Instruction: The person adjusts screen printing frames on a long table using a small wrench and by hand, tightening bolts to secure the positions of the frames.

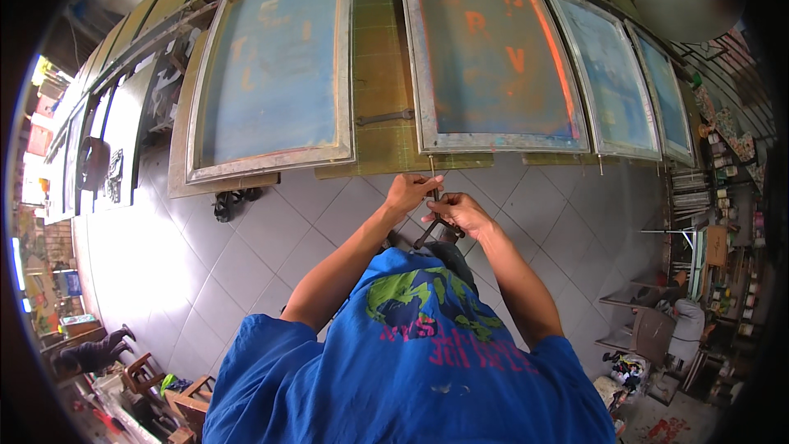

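A dark, Y-shaped wrench (427, 233) is lying between the two hands, just in front of the person's body, its long shaft pointing toward twelve o'clock, at a thin bolt (431, 166) that is sticking out of the lower edge of an orange-marked screen frame (505, 143); whether shaft and bolt are meeting, I cannot tell. One short arm of the wrench is slanting toward seven o'clock, and the other is running toward four, partly under the right hand (463, 215). The left hand (411, 192) is pinching the upper shaft between thumb and fingertips, while the right is curling its fingers around the wrench near the fork. Open room is spreading over the tiled floor (509, 197) toward three and nine o'clock, but the blue shirt (411, 345) is closing off six, and the frame's edge is bounding twelve. A bluish screen frame (271, 164) is leaning at ten to eleven, and an olive board (382, 49) is filling the gap between the frames, with a flat spanner (384, 117) lying across it at eleven. Dark sandals (234, 201) are resting at nine, and a brown chair (649, 333) is standing well apart at four.
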`<state>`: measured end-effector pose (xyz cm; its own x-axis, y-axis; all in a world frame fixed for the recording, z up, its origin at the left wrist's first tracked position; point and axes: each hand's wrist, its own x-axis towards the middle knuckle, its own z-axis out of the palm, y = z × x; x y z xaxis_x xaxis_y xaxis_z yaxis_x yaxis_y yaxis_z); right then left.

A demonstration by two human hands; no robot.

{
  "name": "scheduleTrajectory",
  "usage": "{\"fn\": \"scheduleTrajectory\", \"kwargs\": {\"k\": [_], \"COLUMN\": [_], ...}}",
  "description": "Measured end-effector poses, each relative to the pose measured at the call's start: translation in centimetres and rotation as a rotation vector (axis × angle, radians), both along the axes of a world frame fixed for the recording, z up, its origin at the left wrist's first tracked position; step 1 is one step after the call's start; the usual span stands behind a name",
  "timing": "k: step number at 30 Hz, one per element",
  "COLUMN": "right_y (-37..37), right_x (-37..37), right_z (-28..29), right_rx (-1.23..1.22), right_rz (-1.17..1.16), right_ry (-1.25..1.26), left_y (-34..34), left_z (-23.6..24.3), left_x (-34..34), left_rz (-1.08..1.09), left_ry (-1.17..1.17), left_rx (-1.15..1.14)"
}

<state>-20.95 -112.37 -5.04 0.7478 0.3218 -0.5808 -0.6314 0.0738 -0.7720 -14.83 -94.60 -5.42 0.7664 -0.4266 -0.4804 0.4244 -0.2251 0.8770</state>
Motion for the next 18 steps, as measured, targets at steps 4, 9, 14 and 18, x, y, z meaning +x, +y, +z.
{"fn": "scheduleTrajectory", "kwargs": {"k": [4,9,14,18], "right_y": [0.1,-1.0,-1.0,-0.5], "right_x": [-0.1,0.4,1.0,0.9], "right_z": [1.0,0.0,-0.5,-0.8], "right_rx": [0.166,0.141,0.088,0.012], "right_rz": [0.074,0.165,0.143,0.081], "right_ry": [0.008,-0.077,-0.053,-0.040], "left_y": [-0.1,0.1,-0.6,-1.3], "left_z": [-0.3,-0.3,0.7,0.3], "left_x": [-0.4,-0.7,-1.4,-2.0], "left_rz": [-0.034,-0.034,0.081,0.176], "left_ry": [-0.022,0.150,0.190,-0.032], "left_rx": [-0.009,-0.313,-0.224,0.161]}}
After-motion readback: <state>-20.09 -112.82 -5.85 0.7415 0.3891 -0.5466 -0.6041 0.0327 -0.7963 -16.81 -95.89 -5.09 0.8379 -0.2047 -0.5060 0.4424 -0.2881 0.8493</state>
